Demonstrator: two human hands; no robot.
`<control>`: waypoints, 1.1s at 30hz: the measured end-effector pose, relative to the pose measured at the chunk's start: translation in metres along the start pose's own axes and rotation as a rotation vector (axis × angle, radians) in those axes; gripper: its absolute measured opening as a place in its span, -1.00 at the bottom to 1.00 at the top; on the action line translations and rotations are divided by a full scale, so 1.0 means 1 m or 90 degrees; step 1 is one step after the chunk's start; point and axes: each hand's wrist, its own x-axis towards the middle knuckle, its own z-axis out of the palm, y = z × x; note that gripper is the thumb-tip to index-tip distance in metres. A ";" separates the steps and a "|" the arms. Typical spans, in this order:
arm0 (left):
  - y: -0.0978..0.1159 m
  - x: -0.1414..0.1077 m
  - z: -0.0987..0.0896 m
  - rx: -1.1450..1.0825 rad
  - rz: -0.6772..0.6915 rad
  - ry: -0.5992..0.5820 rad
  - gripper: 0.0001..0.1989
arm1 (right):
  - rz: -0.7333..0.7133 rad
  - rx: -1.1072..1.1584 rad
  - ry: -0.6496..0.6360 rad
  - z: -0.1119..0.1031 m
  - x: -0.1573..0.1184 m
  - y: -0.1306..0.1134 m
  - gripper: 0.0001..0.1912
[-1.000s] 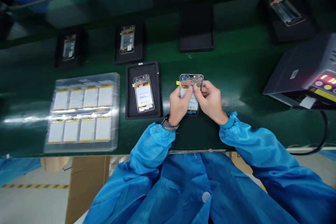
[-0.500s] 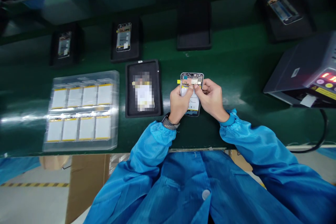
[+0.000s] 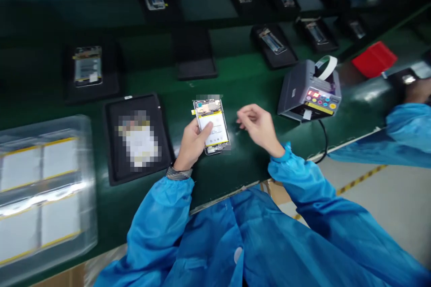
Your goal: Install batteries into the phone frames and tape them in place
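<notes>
Open-backed phone (image 3: 217,121): is sitting between the black tray (image 3: 134,176) and the grey machine (image 3: 292,92), over the green bench (image 3: 249,161) (whether it is touching, I cannot tell).
Left hand (image 3: 191,145): is closing around the phone's left edge, thumb lying across the white battery (image 3: 218,133), other fingers mostly hiding underneath.
Right hand (image 3: 257,125): is hanging apart from the phone, fingers half curled; whether the tips are pinching anything small is not showing.
Handling: is probably feeling light and stiff, slick along its frame, with the exposed circuit board (image 3: 210,107) looking most fragile.
Hold: gripping the side rims is seeming safest, sparing board and battery.
</notes>
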 end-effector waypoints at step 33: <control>-0.016 0.011 -0.003 -0.056 -0.032 0.062 -0.48 | 0.140 -0.006 0.552 -0.124 -0.031 -0.004 -0.77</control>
